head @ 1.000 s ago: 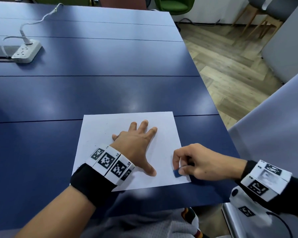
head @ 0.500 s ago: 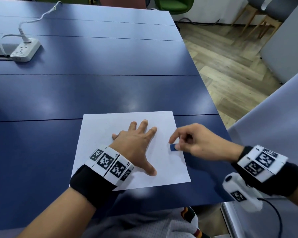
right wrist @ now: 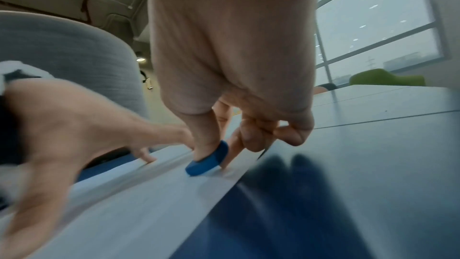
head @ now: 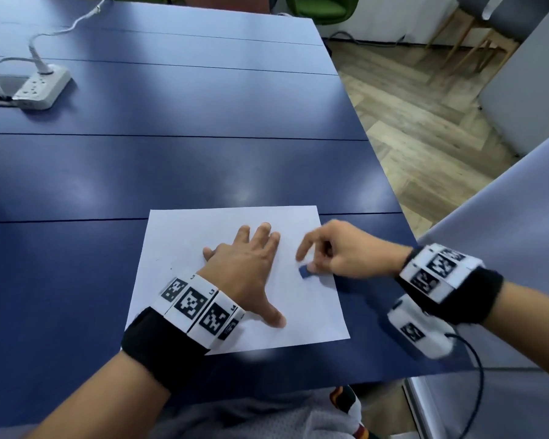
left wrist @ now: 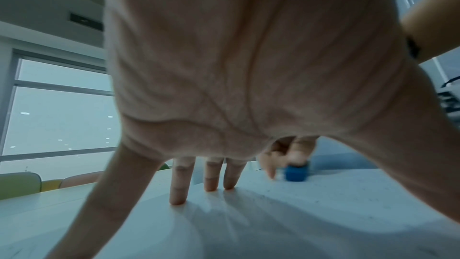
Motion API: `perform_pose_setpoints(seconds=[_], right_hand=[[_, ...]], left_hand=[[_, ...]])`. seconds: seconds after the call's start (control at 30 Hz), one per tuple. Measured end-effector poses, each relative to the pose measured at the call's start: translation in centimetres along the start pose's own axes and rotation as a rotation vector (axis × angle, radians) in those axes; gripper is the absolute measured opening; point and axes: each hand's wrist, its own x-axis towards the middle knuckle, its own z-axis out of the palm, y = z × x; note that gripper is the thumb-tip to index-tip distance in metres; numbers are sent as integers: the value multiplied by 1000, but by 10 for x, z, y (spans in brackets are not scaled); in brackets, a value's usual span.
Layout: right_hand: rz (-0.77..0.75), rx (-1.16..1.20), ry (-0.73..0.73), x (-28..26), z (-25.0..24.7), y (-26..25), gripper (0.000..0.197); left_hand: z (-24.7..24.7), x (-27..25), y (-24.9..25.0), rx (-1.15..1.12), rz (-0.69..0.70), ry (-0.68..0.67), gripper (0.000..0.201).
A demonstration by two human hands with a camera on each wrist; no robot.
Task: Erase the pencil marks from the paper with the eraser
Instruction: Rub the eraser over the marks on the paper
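A person's right hand (head: 346, 251) is pinching a small blue eraser (head: 305, 271) between thumb and fingertip and is pressing it onto a white sheet of paper (head: 184, 245), near the sheet's right edge in the lower centre of the head view. The index finger is lifting clear of the eraser while the other fingers are curling under the palm. In the right wrist view the eraser (right wrist: 208, 160) is sitting tilted, its lower edge touching the paper (right wrist: 139, 194) just inside the sheet's border with the dark blue table (right wrist: 361, 145).

The left hand (head: 246, 270) is lying flat in the middle of the sheet, fingers straight and spread, thumb stretching toward the bottom of the frame, pinning the paper down and gripping nothing. The left wrist view is showing those fingertips (left wrist: 178, 198) planted on the paper, with the eraser (left wrist: 296, 172) just beyond them at centre right.

Rubbing appears to be under way rather than finished. No clear pencil lines are showing on the exposed paper; only faint specks are visible left of the left hand and around the fingers, too small to tell whether they are marks or eraser crumbs. Whatever lies beneath the left palm is hidden, so how much remains cannot be judged. A white power strip (head: 42, 87) is resting at the upper left of the table.
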Motion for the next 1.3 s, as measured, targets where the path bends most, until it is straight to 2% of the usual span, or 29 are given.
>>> perform_pose_setpoints(seconds=[0.1, 0.2, 0.27, 0.4, 0.47, 0.57, 0.63, 0.7, 0.8, 0.9, 1.1, 1.23, 1.3], right_hand=[[71, 37, 147, 33, -15, 5, 9], [115, 105, 228, 43, -19, 9, 4], [94, 121, 193, 30, -12, 10, 6], [19, 78, -80, 3, -1, 7, 6], [17, 30, -44, 14, -8, 6, 8], [71, 80, 161, 36, -17, 10, 9], [88, 145, 216, 37, -15, 14, 8], [48, 158, 147, 25, -8, 13, 7], [-8, 85, -33, 13, -2, 4, 7], [45, -7, 39, 30, -17, 5, 8], [121, 80, 181, 38, -22, 13, 9], [37, 69, 70, 16, -2, 2, 8], [27, 35, 65, 18, -3, 0, 8]], left_hand=[[0, -2, -1, 0, -2, 2, 139], [0, -1, -1, -4, 1, 8, 140], [0, -1, -1, -3, 5, 18, 140], [0, -1, 1, 1, 4, 11, 138], [0, -1, 1, 3, 3, 4, 138], [0, 0, 1, 4, -4, 4, 139], [1, 0, 0, -6, -12, 9, 139], [2, -1, 0, -20, -12, 21, 139], [3, -2, 0, -13, -9, 46, 135], [1, -2, 1, -12, -25, 36, 139], [-5, -2, 4, -20, -43, -14, 145], [-7, -3, 6, -24, -53, -40, 144], [-7, -3, 6, -22, -53, -48, 144]])
